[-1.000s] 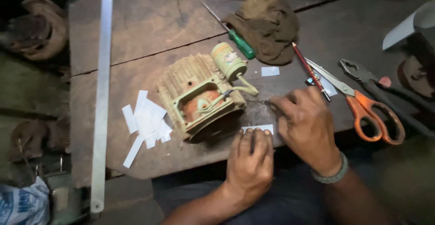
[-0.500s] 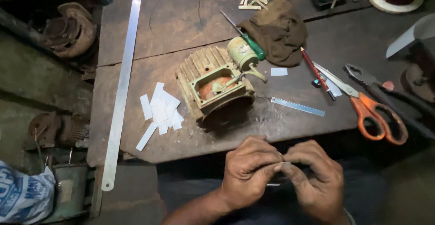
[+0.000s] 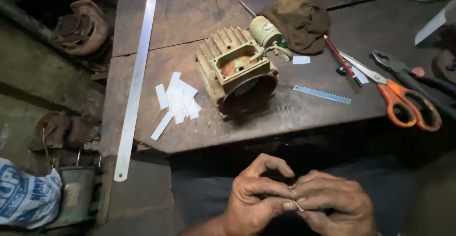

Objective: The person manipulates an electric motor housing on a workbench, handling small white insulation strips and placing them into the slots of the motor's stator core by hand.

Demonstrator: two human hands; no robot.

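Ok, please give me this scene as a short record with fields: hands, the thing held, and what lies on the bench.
left hand: below the bench edge, fingers pinching a small pale strip
right hand: touching the left, pinching the same strip
strip: thin, mostly hidden by the fingers
motor housing: ribbed, centre of wooden bench
paper pieces: white, left of housing
long steel ruler: along bench's left edge
scissors: orange handles, right side
short metal strip: right of housing

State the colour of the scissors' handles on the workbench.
Orange: the scissors' handles show clearly in the head view, at the bench's right side.
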